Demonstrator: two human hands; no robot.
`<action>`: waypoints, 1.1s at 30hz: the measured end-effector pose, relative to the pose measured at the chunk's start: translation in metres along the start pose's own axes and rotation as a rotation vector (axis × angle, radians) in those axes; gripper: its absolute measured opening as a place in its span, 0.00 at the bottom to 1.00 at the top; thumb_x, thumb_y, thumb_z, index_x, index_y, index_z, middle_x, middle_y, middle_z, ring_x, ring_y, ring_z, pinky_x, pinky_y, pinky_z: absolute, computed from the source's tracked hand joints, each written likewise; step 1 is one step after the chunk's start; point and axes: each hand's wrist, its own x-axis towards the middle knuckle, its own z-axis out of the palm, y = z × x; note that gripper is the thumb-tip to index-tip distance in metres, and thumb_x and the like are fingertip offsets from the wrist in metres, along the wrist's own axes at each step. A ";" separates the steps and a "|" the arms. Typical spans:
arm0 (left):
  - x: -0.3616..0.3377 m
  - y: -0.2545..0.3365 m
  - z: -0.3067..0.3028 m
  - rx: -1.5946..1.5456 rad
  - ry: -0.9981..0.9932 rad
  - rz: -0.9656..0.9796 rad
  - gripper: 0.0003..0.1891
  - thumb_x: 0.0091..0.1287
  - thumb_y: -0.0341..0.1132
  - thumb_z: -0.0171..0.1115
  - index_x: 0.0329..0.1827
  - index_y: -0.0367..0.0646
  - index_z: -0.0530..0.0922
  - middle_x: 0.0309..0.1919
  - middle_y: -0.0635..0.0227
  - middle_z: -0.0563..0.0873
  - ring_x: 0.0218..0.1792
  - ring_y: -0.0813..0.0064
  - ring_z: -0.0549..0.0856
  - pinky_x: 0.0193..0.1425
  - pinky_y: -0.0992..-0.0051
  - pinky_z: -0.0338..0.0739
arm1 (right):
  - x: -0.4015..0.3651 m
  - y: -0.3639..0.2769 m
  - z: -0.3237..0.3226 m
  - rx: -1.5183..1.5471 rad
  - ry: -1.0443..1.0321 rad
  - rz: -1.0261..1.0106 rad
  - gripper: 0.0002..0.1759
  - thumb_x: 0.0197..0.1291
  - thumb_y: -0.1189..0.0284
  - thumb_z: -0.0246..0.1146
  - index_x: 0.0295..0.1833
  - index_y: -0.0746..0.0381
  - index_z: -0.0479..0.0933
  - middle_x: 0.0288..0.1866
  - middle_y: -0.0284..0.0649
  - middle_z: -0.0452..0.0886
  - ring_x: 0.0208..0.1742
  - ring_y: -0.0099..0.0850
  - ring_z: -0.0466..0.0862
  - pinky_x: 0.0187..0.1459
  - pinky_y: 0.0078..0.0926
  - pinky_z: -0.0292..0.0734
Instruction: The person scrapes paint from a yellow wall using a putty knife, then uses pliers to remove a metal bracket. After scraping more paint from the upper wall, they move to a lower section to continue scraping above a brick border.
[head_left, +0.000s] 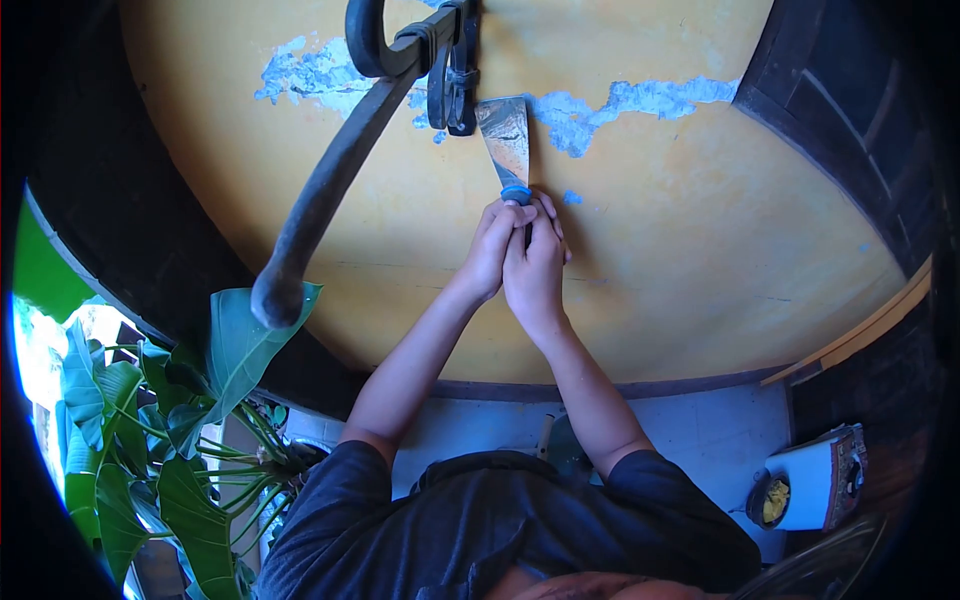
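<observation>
Fingers (546, 207) of left hand (488, 245) and right hand (535, 268) clasp the scraper (513, 165), blade (506, 125) just above them before the patchy wall (700, 200), where a low, steady angle should serve best.

White box (812, 488) on pale floor (715, 422)

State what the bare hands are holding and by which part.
The left hand and right hand together grip a wide-bladed metal scraper by its dark, blue-topped handle.

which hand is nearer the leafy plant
Left. The left hand is above and right of the plant; the right hand, beside it on the scraper, lies farther right.
</observation>
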 end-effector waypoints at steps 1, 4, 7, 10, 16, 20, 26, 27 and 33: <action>-0.004 -0.002 0.003 -0.004 0.062 0.009 0.19 0.71 0.46 0.54 0.50 0.37 0.74 0.35 0.56 0.83 0.33 0.58 0.88 0.40 0.62 0.84 | -0.002 0.003 0.000 -0.031 0.010 -0.035 0.14 0.78 0.72 0.55 0.58 0.71 0.76 0.59 0.59 0.81 0.63 0.54 0.80 0.63 0.47 0.74; -0.006 0.003 0.012 0.029 0.178 0.017 0.17 0.72 0.42 0.53 0.48 0.35 0.75 0.33 0.56 0.84 0.30 0.58 0.88 0.37 0.64 0.83 | -0.005 0.014 0.005 -0.067 0.044 -0.093 0.14 0.75 0.72 0.56 0.58 0.71 0.76 0.59 0.60 0.81 0.61 0.58 0.81 0.61 0.50 0.75; -0.005 0.005 0.008 0.111 0.224 -0.024 0.19 0.70 0.45 0.53 0.48 0.35 0.75 0.32 0.56 0.83 0.32 0.56 0.88 0.38 0.62 0.84 | 0.000 0.009 0.008 0.013 -0.001 0.039 0.13 0.76 0.72 0.56 0.57 0.71 0.76 0.58 0.60 0.81 0.62 0.59 0.80 0.61 0.50 0.74; -0.007 0.008 0.004 0.077 0.155 0.003 0.17 0.72 0.43 0.53 0.47 0.34 0.76 0.32 0.56 0.84 0.30 0.59 0.88 0.37 0.65 0.84 | 0.001 0.001 0.003 0.089 -0.069 0.132 0.13 0.77 0.72 0.55 0.56 0.71 0.76 0.56 0.60 0.82 0.60 0.58 0.81 0.61 0.49 0.75; -0.015 0.002 0.002 0.074 0.116 -0.005 0.16 0.74 0.40 0.53 0.45 0.33 0.78 0.31 0.57 0.85 0.30 0.63 0.89 0.36 0.68 0.84 | -0.012 0.020 0.016 0.094 0.028 -0.015 0.12 0.79 0.71 0.53 0.55 0.70 0.76 0.50 0.58 0.82 0.54 0.51 0.84 0.55 0.45 0.76; -0.008 0.028 0.009 0.160 0.136 0.029 0.15 0.75 0.39 0.54 0.46 0.33 0.79 0.29 0.58 0.85 0.30 0.65 0.90 0.37 0.68 0.85 | 0.003 0.012 0.016 0.171 -0.042 0.068 0.13 0.80 0.71 0.52 0.57 0.69 0.76 0.48 0.55 0.82 0.52 0.48 0.84 0.55 0.42 0.77; -0.022 0.007 0.008 0.245 0.217 -0.018 0.15 0.75 0.40 0.54 0.46 0.34 0.80 0.30 0.61 0.84 0.31 0.68 0.89 0.38 0.69 0.85 | -0.015 0.016 0.013 0.286 -0.047 0.181 0.14 0.81 0.71 0.53 0.60 0.70 0.75 0.48 0.50 0.83 0.54 0.40 0.84 0.56 0.36 0.77; -0.024 0.007 0.013 0.222 0.235 -0.055 0.16 0.75 0.40 0.54 0.45 0.34 0.80 0.31 0.61 0.85 0.31 0.70 0.88 0.37 0.70 0.84 | -0.019 0.007 0.008 0.305 -0.051 0.252 0.14 0.82 0.71 0.52 0.60 0.70 0.75 0.49 0.50 0.83 0.54 0.38 0.84 0.55 0.36 0.78; -0.004 0.039 0.024 0.283 0.215 0.015 0.17 0.76 0.42 0.54 0.46 0.35 0.81 0.31 0.62 0.86 0.31 0.73 0.86 0.37 0.73 0.82 | 0.009 -0.005 0.004 0.335 -0.058 0.229 0.13 0.82 0.69 0.53 0.57 0.69 0.76 0.47 0.46 0.83 0.50 0.33 0.84 0.53 0.33 0.78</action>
